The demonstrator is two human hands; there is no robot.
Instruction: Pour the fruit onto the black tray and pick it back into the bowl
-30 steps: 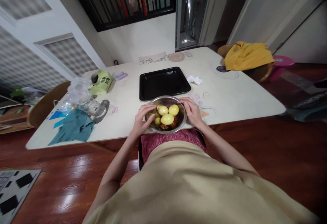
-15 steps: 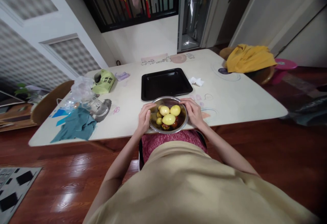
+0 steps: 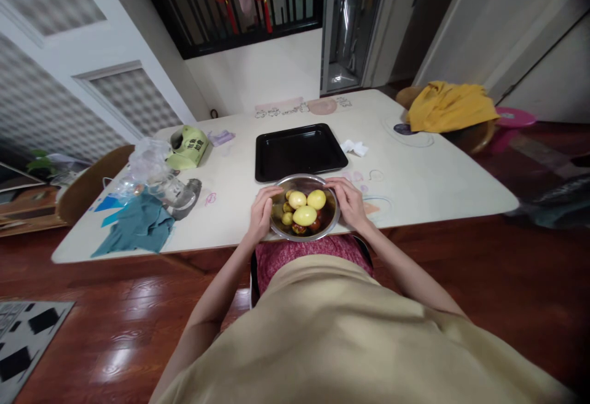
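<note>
A round steel bowl (image 3: 305,237) stands at the near edge of the white table, close to my body. Inside it are yellow fruits (image 3: 305,215) with several smaller greenish ones and some dark red fruit (image 3: 315,225) beneath. My left hand (image 3: 261,212) grips the bowl's left rim, fingers curled over its edge. On the opposite side, my right hand (image 3: 348,200) holds the rim, its fingertips resting on top. Just beyond the bowl lies a black rectangular baking tray (image 3: 300,152) with nothing on it.
White crumpled tissue (image 3: 354,147) lies right of the tray. On the table's left are a green paper bag (image 3: 188,147), clear plastic bags (image 3: 148,161) and a teal cloth (image 3: 138,224). A yellow cloth (image 3: 450,107) hangs over a chair at the far right.
</note>
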